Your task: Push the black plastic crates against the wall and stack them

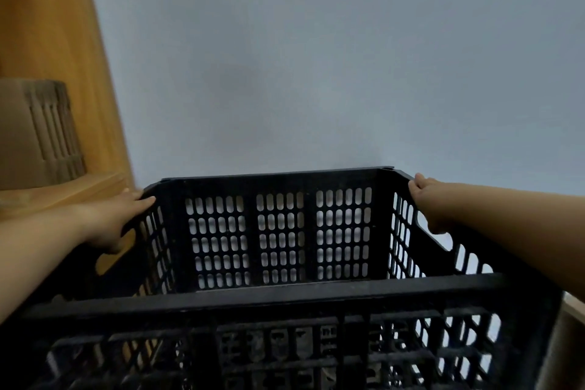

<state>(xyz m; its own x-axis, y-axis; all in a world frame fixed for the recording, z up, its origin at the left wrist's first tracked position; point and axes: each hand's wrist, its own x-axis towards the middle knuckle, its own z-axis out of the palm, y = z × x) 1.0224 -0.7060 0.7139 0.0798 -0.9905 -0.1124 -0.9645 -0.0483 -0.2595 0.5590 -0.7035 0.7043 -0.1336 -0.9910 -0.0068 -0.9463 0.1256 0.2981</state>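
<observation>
A black plastic crate with slotted walls fills the lower half of the head view, its open top toward me and its far wall close to the pale wall. My left hand grips the crate's left wall near the far corner, thumb down by the handle cutout. My right hand grips the right wall's rim by the far right corner. Through the near wall's slots I make out more dark lattice below; whether that is a second crate I cannot tell.
A wooden shelf unit stands at the left, right beside the crate. On its ledge sits a cardboard box. A strip of light wood shows at the lower right edge.
</observation>
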